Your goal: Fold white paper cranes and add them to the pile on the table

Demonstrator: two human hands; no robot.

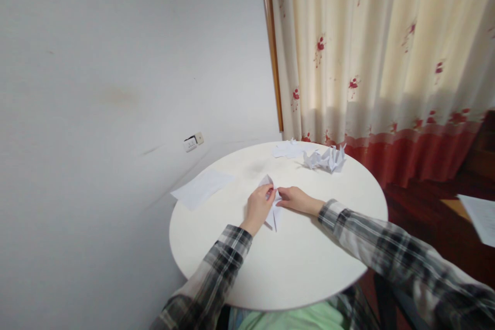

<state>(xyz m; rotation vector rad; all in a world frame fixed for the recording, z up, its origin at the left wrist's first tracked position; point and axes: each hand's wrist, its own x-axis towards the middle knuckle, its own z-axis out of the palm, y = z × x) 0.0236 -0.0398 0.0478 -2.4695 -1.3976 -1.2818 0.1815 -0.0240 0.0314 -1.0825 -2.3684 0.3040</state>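
Note:
A small folded white paper piece (274,211) lies near the middle of a round white table (309,263). My left hand (258,206) rests on its left side, fingers curled and pinching the paper's upper edge. My right hand (294,198) comes in from the right and presses its fingertips on the same fold. The two hands meet over the paper, which pokes out above and below them as pointed flaps. Both arms wear plaid sleeves.
A flat white sheet (201,187) lies at the table's left edge. Several folded paper shapes (328,159) and another sheet (288,150) sit at the far side. Behind are a white wall with a socket (192,141) and a flowered curtain (379,62). More paper (479,216) lies at right.

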